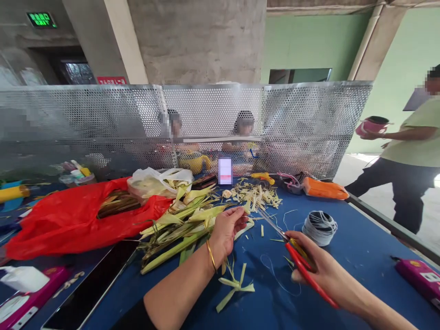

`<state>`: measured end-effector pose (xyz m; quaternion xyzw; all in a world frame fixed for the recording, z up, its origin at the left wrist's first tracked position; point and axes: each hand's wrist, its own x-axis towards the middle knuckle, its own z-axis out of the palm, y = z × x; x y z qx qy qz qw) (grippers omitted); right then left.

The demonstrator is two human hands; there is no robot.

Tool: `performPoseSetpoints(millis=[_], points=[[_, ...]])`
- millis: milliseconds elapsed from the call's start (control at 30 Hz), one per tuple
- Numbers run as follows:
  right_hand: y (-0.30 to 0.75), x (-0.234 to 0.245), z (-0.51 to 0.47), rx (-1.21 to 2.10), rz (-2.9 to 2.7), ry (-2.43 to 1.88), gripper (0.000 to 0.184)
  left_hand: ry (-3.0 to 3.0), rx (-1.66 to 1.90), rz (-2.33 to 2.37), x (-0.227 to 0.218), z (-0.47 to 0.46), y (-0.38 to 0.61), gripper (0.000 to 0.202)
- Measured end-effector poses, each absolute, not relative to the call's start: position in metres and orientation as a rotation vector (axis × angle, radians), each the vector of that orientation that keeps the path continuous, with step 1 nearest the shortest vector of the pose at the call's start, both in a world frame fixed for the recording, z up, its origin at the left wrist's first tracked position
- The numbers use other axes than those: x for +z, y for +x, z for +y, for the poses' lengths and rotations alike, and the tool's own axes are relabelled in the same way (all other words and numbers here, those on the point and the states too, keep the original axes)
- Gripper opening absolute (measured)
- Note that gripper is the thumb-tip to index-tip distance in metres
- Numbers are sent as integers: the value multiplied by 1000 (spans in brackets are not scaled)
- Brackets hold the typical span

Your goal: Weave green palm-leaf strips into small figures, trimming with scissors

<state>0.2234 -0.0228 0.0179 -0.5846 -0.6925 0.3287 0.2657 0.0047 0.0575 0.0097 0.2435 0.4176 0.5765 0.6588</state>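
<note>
My left hand (227,229), with a gold bangle on the wrist, pinches the tip of a pale green leaf strip (248,207) above the blue table (360,256). My right hand (314,266) grips red-handled scissors (292,250); their blades point up-left toward the strip. A heap of long green and yellow palm leaves (182,220) lies just left of my left hand. Cut leaf pieces (235,284) rest on the table between my forearms.
A red plastic bag (68,215) and a white bag (160,181) sit left. A pile of leaf scraps (254,195), a coil of grey cord (319,227), an orange tool (325,189) and a pink box (417,275) lie right. A perforated metal screen (206,123) stands behind; a person (412,156) walks by.
</note>
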Motion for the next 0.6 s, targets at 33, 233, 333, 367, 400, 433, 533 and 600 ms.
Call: performPoseSetpoints(millis=[33, 233, 333, 367, 400, 433, 533, 600], points=[[217, 20, -21, 854, -1889, -1576, 70, 556, 1306, 942, 10, 57, 5, 12], [203, 15, -9, 797, -1914, -1529, 53, 599, 1285, 926, 10, 58, 6, 24], [204, 8, -3, 789, -1906, -1475, 52, 666, 1255, 905, 9, 57, 7, 30], [205, 7, -2, 794, -1902, -1461, 52, 689, 1239, 899, 8, 57, 7, 31], [205, 6, -1, 801, -1896, -1450, 52, 706, 1223, 895, 7, 56, 7, 32], [205, 5, 0, 810, -1892, -1442, 53, 720, 1212, 891, 6, 55, 8, 32], [205, 4, 1, 819, -1890, -1432, 53, 724, 1205, 884, 4, 54, 10, 30], [205, 3, 0, 807, -1884, -1428, 54, 708, 1208, 888, 2, 54, 11, 29]])
